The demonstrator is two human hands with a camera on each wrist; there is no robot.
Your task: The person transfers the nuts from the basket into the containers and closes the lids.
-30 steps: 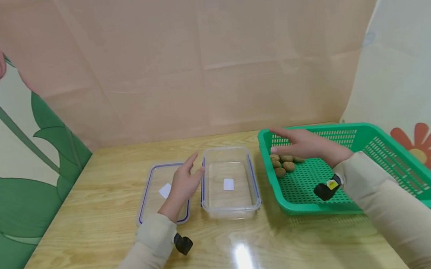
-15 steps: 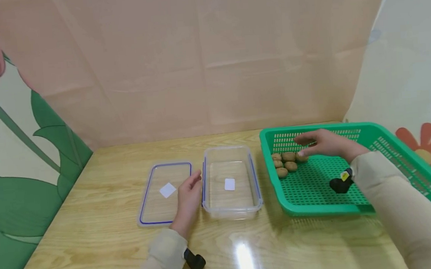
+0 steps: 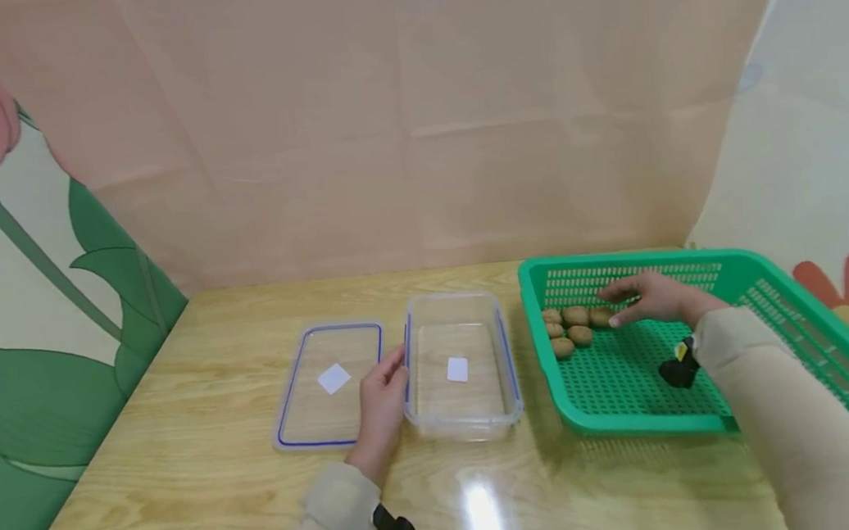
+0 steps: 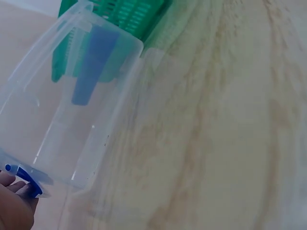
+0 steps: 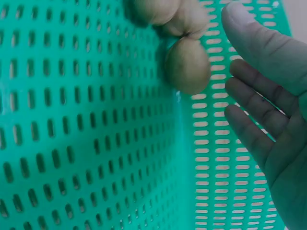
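Note:
In the head view, my left hand (image 3: 383,399) touches the left side of a clear plastic food container (image 3: 458,328). The left wrist view shows its fingers at the container's blue latch (image 4: 29,182). My right hand (image 3: 652,298) reaches into a green basket (image 3: 551,379), thumb and fingers spread apart, with nothing held. Several brown walnuts (image 3: 580,335) lie grouped in the basket's left back corner. In the right wrist view, the fingertips hover just beside the nearest walnut (image 5: 188,66).
A clear lid (image 3: 308,396) with a blue seal and a white label lies left of the container. Another white label (image 3: 457,369) shows at the container's bottom. All stand on a wood-grain table (image 3: 186,446), with a pinkish sheet (image 3: 415,134) hanging behind.
My left hand has come from over the lid to the container's left side. My right hand has moved rightward from the basket's left rim and lowered beside the walnuts.

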